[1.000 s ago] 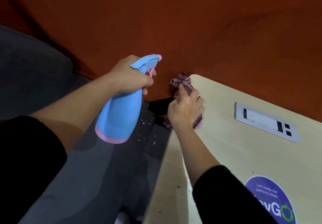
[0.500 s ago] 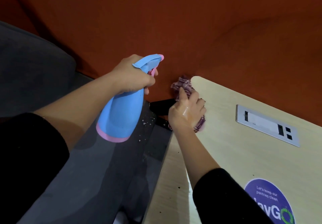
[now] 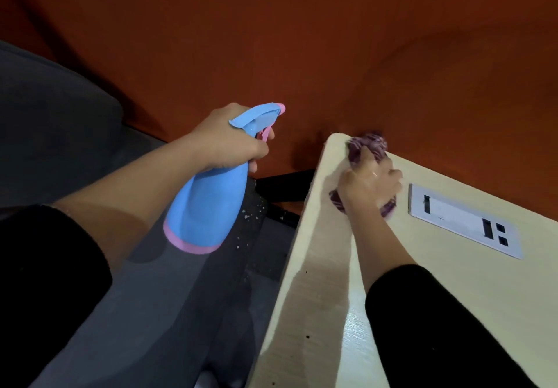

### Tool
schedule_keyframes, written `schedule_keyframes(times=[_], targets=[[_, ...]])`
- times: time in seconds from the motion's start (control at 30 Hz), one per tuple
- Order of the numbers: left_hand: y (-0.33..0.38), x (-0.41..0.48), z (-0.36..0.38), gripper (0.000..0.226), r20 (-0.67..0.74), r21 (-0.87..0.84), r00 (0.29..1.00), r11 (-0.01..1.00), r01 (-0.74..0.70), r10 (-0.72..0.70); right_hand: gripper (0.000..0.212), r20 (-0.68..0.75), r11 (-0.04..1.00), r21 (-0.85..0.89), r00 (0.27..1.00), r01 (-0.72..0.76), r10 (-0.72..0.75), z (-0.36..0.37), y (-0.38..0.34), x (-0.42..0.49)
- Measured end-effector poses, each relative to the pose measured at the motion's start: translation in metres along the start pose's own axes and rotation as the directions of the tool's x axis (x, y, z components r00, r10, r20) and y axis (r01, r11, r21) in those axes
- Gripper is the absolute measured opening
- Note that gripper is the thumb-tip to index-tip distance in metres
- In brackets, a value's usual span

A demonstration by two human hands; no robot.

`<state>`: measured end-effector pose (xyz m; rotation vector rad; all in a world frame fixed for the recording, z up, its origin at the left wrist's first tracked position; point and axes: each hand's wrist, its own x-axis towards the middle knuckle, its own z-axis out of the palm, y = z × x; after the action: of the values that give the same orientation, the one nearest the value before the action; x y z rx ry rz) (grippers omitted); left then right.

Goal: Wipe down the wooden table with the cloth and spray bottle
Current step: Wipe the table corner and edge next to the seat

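Head view, my left hand (image 3: 223, 141) is gripping the blue spray bottle (image 3: 208, 206) in the air beside the worktop (image 3: 453, 291), fingers curling round its neck, my right hand (image 3: 370, 188) is holding the purple cloth (image 3: 367, 146) bunched at the far corner, cloth blurring, mostly hiding under my fingers.

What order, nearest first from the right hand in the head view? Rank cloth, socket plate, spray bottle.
1. Cloth: gripped under the right hand, at the table corner.
2. Socket plate: just right of it, set in the table.
3. Spray bottle: off the table's left, in the left hand.
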<state>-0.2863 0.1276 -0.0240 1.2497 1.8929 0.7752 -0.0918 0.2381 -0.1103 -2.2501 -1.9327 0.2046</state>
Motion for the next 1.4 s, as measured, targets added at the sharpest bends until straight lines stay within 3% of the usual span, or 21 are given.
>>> schedule_keyframes(times=[0.27,0.4,0.47,0.57,0.63,0.7,0.77,0.9,1.3,1.4], targets=[[0.002,-0.003,-0.003,0.024,-0.019,0.044,1.0,0.999,0.017,-0.016,0.044,0.003,0.967,0.055,0.968,0.249,-0.25,0.014,-0.049,-0.016],[0.011,-0.005,0.0,0.022,-0.024,0.05,1.0,0.999,0.011,-0.01,0.045,0.063,0.82,0.363,0.867,0.442,-0.494,-0.01,-0.024,-0.003],[0.015,-0.005,0.002,0.02,-0.025,0.038,1.0,0.999,0.005,-0.005,0.043,0.039,0.686,0.307,0.712,0.659,-0.701,-0.027,-0.01,-0.006],[0.021,-0.003,0.008,0.019,-0.036,0.043,0.999,0.999,-0.005,0.006,0.045,0.148,0.336,0.08,0.322,0.938,-0.935,-0.042,0.002,-0.034],[0.024,-0.002,0.011,0.02,-0.033,0.037,0.999,0.999,-0.011,0.012,0.042,0.318,0.088,-0.014,0.088,0.996,-0.944,-0.042,0.004,-0.055],[0.025,-0.002,0.014,0.021,-0.028,0.02,1.0,1.0,-0.013,0.014,0.039,0.44,-0.06,-0.088,-0.015,0.994,-0.898,-0.037,0.003,-0.064],[0.023,-0.001,0.015,0.021,-0.029,0.022,1.0,1.0,-0.005,0.006,0.035,0.463,-0.081,-0.172,0.008,0.982,-0.886,-0.035,-0.003,-0.056],[0.016,0.0,0.013,0.02,-0.031,0.019,0.999,1.0,0.018,-0.018,0.031,0.482,0.001,-0.328,0.168,0.945,-0.86,-0.032,-0.027,-0.01],[0.002,-0.001,0.002,0.023,-0.041,0.027,0.998,0.999,0.042,-0.041,0.029,0.411,0.26,-0.482,0.477,0.837,-0.777,-0.015,-0.056,0.04],[0.005,-0.002,0.003,0.022,-0.037,0.021,0.999,0.999,0.025,-0.024,0.03,0.423,0.268,-0.453,0.469,0.85,-0.775,-0.013,-0.053,0.016]])
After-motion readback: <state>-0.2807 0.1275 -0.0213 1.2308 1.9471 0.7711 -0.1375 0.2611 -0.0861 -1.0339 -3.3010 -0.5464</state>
